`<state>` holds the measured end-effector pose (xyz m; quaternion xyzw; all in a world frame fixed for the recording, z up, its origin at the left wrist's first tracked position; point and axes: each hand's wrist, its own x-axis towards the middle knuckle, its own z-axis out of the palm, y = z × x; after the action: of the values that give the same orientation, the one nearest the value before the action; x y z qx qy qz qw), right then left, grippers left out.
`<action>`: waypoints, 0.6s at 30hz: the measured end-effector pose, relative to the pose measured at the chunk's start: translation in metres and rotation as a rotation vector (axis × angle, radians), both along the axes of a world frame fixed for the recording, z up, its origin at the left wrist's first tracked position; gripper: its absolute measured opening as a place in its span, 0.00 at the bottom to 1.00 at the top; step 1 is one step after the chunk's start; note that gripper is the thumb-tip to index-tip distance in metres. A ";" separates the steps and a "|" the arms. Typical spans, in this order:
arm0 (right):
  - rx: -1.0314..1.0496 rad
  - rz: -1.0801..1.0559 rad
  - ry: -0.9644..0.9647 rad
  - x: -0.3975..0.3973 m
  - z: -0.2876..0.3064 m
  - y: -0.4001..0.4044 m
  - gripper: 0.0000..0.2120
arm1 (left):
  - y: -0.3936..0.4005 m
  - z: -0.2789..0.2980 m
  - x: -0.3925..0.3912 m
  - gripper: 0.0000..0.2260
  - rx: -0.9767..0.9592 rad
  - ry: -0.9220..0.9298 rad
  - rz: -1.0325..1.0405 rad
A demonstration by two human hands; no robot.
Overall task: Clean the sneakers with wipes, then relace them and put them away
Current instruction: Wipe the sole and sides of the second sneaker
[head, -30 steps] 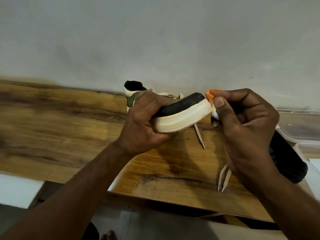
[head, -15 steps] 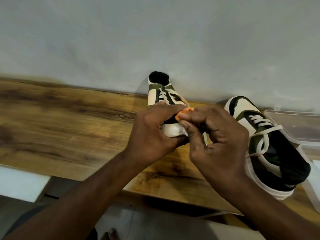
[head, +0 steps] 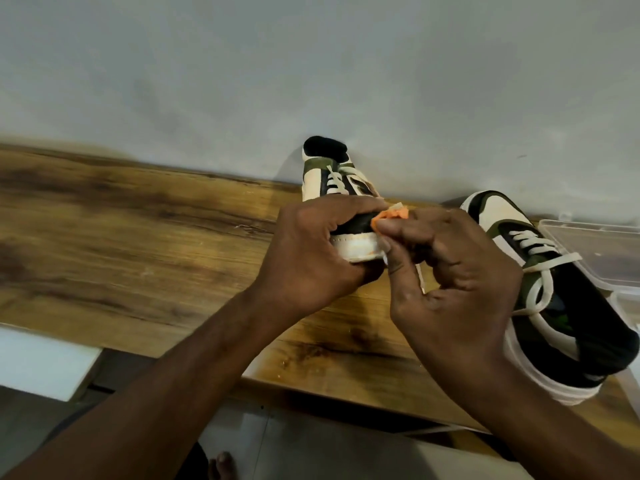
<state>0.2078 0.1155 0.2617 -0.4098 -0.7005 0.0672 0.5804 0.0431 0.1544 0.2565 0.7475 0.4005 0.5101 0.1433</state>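
Wood table (head: pixel 138 244) is carrying both sneakers, and above it the left hand (head: pixel 311 251) is curling round the toe of the held sneaker (head: pixel 332 178) (heel pointing at the wall). The right hand (head: pixel 450 271) is pinching an orange wipe (head: pixel 391 214) against its toe. The second sneaker (head: pixel 554 306) is lying rightmost; both are probably light, stiff-soled and best gripped by the sole.

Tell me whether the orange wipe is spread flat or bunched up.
Bunched up. The orange wipe shows as a crumpled wad pinched by the right hand against the toe of the sneaker the left hand grips.
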 end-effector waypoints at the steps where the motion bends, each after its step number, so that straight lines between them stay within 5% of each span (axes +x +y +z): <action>1: 0.031 0.016 -0.038 -0.003 0.001 -0.003 0.07 | 0.000 -0.001 0.002 0.21 -0.012 -0.027 -0.015; 6: 0.107 0.057 -0.208 -0.006 0.000 -0.008 0.07 | 0.001 -0.005 0.006 0.18 -0.017 -0.070 -0.041; 10: 0.071 0.006 -0.076 0.004 -0.001 0.001 0.05 | -0.003 0.000 0.012 0.20 0.003 -0.061 0.008; 15: -0.258 -0.057 0.130 0.015 -0.010 0.018 0.09 | -0.004 0.001 0.006 0.23 0.026 -0.036 0.057; 18: -0.171 0.015 0.146 0.005 -0.005 0.009 0.07 | -0.005 0.000 0.008 0.21 0.030 -0.067 0.061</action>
<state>0.2126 0.1241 0.2567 -0.4467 -0.6512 0.1606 0.5921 0.0506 0.1494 0.2570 0.7197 0.4103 0.5448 0.1299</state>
